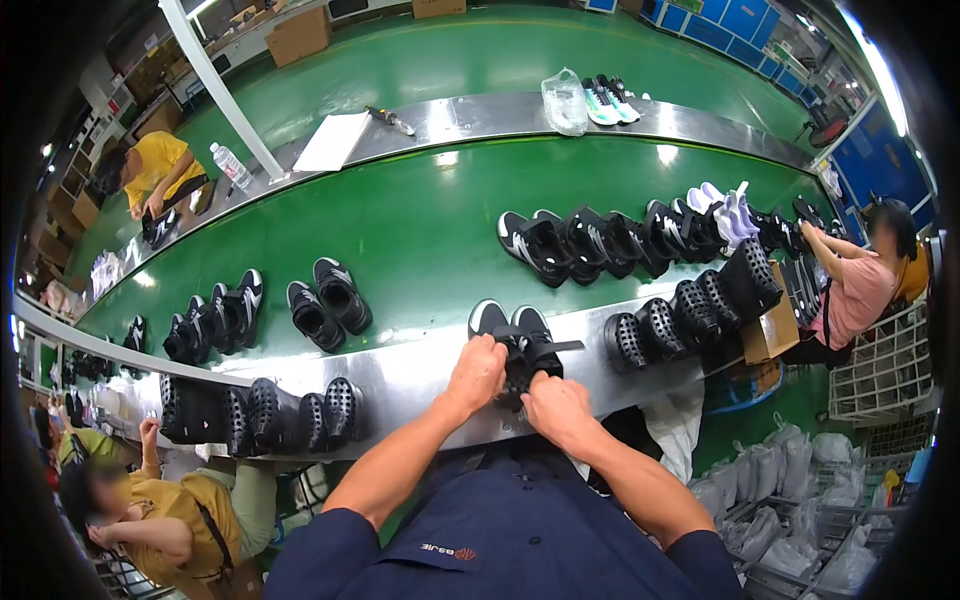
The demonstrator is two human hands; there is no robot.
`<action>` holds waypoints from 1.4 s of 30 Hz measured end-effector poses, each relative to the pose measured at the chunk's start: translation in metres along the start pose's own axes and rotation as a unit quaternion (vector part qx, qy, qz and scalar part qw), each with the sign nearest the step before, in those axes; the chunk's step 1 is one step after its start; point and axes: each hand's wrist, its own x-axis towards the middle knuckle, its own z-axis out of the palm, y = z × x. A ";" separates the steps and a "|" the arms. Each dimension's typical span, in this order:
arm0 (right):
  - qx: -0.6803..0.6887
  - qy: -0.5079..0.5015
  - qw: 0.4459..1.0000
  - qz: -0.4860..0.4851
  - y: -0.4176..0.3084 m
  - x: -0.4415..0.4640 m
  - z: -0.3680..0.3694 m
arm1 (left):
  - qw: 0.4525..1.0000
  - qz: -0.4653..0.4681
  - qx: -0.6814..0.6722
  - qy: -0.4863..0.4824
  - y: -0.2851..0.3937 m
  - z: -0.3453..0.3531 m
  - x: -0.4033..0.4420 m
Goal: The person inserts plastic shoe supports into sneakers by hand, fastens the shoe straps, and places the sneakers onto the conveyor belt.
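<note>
A pair of black shoes with pale toes (pixel 533 325) lies side by side on the metal ledge (pixel 420 375) in front of me. My left hand (pixel 478 372) is closed on the left shoe of the pair, near its strap. At the opening of the right shoe, my right hand (pixel 558 405) has its fingers bent and pressed together; what they pinch is hidden. A loose black strap sticks out to the right above that hand.
Black studded shoes (pixel 660 328) stand on the ledge at right, more (pixel 300 415) at left. Shoes (pixel 540 245) line the green belt (pixel 420 230). Co-workers sit at lower left (pixel 200 520), upper left (pixel 160 170) and right (pixel 865 285). Bagged items (pixel 770 470) fill racks at lower right.
</note>
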 end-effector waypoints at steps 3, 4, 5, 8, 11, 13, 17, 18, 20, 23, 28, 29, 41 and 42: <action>-0.086 0.053 0.995 -0.011 -0.009 0.027 0.059 | 0.996 -0.014 -0.081 -0.032 0.004 -0.003 -0.005; -0.100 0.082 0.991 -0.024 -0.014 0.028 0.073 | 0.992 -0.069 -0.084 -0.066 -0.001 -0.006 -0.001; -0.125 0.118 0.983 -0.067 -0.016 0.027 0.084 | 0.985 -0.107 -0.107 -0.081 -0.007 -0.012 -0.003; -0.077 0.162 0.975 -0.133 -0.030 0.013 0.084 | 0.980 -0.130 -0.123 -0.081 -0.043 -0.015 -0.019; -0.109 0.109 0.981 -0.118 -0.024 0.030 0.094 | 0.967 -0.161 -0.167 -0.108 -0.034 -0.022 -0.017; -0.085 0.136 0.979 -0.123 -0.015 0.045 0.105 | 0.977 -0.134 -0.134 -0.095 -0.033 -0.019 -0.020; 0.120 0.099 0.983 -0.100 -0.015 0.040 0.081 | 0.981 -0.134 -0.132 -0.048 -0.038 -0.022 -0.031; 0.145 0.134 0.977 -0.079 -0.014 0.037 0.076 | 0.985 -0.122 -0.120 -0.011 -0.035 -0.023 -0.036; 0.194 0.195 0.961 -0.030 -0.011 0.019 0.078 | 0.978 -0.182 -0.098 0.005 -0.020 -0.025 -0.048; 0.211 0.159 0.964 -0.010 -0.016 0.031 0.084 | 0.940 -0.328 -0.073 -0.053 0.000 -0.013 -0.052; 0.146 -0.011 0.986 0.080 -0.016 0.059 0.086 | 0.931 -0.353 -0.077 -0.050 -0.003 0.009 -0.046; 0.129 0.060 0.989 0.049 -0.013 0.059 0.095 | 0.932 -0.356 -0.055 -0.045 -0.004 0.013 -0.047; 0.119 0.105 0.987 0.021 -0.002 0.057 0.108 | 0.992 -0.114 0.023 0.057 0.009 -0.006 -0.042; 0.118 0.099 0.988 0.028 -0.001 0.058 0.109 | 0.995 -0.078 0.035 0.043 0.003 -0.008 -0.038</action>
